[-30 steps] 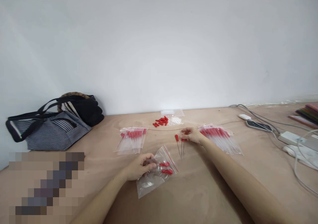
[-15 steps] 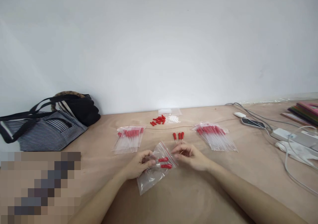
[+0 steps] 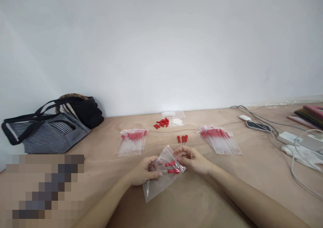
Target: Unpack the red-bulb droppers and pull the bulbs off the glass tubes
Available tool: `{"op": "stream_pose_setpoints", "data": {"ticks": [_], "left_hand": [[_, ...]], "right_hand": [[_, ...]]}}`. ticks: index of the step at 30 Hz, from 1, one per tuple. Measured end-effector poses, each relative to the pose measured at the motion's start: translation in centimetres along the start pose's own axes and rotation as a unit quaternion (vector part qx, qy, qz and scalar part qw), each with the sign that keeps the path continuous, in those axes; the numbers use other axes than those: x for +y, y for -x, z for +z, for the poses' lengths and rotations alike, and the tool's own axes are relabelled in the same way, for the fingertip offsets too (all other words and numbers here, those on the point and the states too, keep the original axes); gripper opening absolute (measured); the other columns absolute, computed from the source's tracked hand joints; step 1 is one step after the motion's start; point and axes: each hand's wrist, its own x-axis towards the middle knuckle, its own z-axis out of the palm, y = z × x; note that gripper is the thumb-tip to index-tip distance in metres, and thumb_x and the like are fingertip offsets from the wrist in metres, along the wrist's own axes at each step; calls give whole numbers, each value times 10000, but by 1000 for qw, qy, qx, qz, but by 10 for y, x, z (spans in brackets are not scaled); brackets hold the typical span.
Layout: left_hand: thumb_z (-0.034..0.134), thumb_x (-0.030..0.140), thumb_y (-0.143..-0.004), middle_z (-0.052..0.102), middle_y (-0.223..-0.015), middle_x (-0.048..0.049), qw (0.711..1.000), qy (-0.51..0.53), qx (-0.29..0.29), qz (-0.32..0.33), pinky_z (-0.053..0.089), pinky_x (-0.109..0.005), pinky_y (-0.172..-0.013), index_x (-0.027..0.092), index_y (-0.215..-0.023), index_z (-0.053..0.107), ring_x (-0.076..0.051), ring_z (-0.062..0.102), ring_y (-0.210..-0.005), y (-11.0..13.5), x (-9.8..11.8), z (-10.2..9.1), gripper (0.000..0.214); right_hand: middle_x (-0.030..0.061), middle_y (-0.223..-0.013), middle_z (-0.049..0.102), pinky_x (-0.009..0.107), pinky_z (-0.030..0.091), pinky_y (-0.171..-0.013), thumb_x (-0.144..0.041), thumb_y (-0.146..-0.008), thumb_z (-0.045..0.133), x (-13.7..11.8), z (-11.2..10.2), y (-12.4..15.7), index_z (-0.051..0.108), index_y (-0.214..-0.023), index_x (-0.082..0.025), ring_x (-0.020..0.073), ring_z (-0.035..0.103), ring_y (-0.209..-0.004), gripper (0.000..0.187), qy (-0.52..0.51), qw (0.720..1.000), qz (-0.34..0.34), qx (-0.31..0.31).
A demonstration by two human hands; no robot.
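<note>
Back from three red-bulbed droppers [image 3: 183, 139] beyond it, the right hand [image 3: 193, 160] now pinches the red-striped mouth of a clear zip bag [image 3: 155, 188], gripped by the left hand [image 3: 143, 171] above the near middle of a wooden tabletop [image 3: 101, 140]; a striped tote [image 3: 54, 135] sits left, by a pale wall [image 3: 161, 53].

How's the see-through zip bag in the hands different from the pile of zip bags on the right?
The zip bag is held by the left hand; the pile lies on the table. The bag shows two red bulbs; the pile shows many more. The bag's mouth faces the right hand; the pile's faces the wall. Both are clear plastic.
</note>
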Motion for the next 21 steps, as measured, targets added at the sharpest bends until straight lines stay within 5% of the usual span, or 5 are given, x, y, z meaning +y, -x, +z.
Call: {"op": "stream_pose_setpoints", "data": {"ticks": [10, 13, 17, 21], "left_hand": [[695, 418, -591, 482, -654, 52, 999, -52, 3, 15, 331, -204, -565, 142, -892, 556, -86, 416, -599, -1, -2, -2, 431], [686, 412, -592, 491, -673, 48, 999, -53, 9, 7, 338, -206, -570, 138, -885, 557, -89, 429, -609, -1, -2, 0, 421], [696, 368, -566, 467, -622, 64, 997, -67, 42, -11, 342, -212, -580, 142, -834, 558, -89, 426, -595, 0, -3, 1, 376], [677, 337, -580, 493, -639, 50, 996, -80, 41, -7, 353, -221, -603, 142, -812, 570, -101, 444, -620, 0, -5, 1, 322]], "right_hand": [[13, -778, 606, 235, 419, -586, -376, -657, 645, -5, 3, 1, 566, -867, -156, 93, 539, -611, 314, -4, 1000, 10, -22], [-4, -793, 592, 201, 394, -533, -321, -640, 666, -6, 2, 2, 539, -894, -180, 72, 517, -578, 318, 1, 1000, -18, -16], [-68, -514, 502, 157, 300, -439, -203, -623, 647, -3, -2, 1, 548, -766, -164, 39, 421, -442, 179, 39, 998, 21, -49], [-30, -647, 598, 169, 368, -504, -94, -542, 616, -2, -3, -1, 597, -764, -146, 59, 501, -531, 229, 19, 999, 24, -43]]}}
